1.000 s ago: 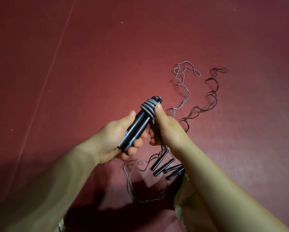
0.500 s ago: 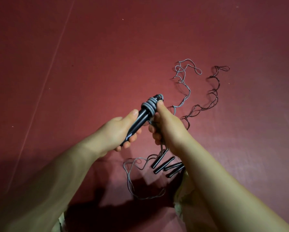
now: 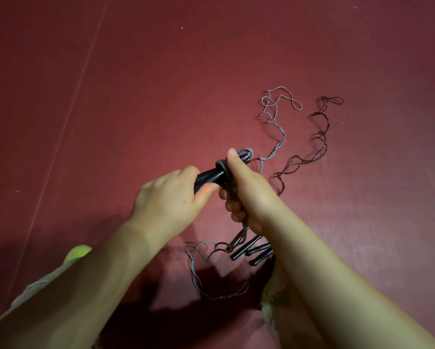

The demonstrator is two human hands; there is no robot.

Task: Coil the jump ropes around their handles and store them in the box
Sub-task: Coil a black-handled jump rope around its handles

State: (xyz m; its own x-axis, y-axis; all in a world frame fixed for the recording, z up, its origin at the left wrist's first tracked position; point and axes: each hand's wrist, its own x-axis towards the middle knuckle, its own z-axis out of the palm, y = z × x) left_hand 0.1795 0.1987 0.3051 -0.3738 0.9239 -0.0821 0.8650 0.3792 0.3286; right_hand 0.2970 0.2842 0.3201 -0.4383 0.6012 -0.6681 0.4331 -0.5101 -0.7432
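Observation:
My left hand (image 3: 170,197) grips the lower end of a pair of black jump-rope handles (image 3: 210,177), held above the floor and pointing up to the right. Grey rope (image 3: 222,165) is wound in coils around their upper end. My right hand (image 3: 246,187) closes over those coils, thumb pressed along the top, with the loose rope running down through its fingers. More black handles (image 3: 253,251) lie on the floor under my right forearm. A grey rope (image 3: 274,122) and a dark rope (image 3: 319,137) trail in wavy lines across the floor beyond. No box is in view.
The floor (image 3: 161,84) is dark red with a pale line (image 3: 67,117) running diagonally at the left. A loop of grey rope (image 3: 198,275) lies between my forearms. A yellow-green object (image 3: 78,251) peeks out by my left arm.
My left hand has turned over the handles so its back faces up. My right hand has slid up over the coils and now covers most of them.

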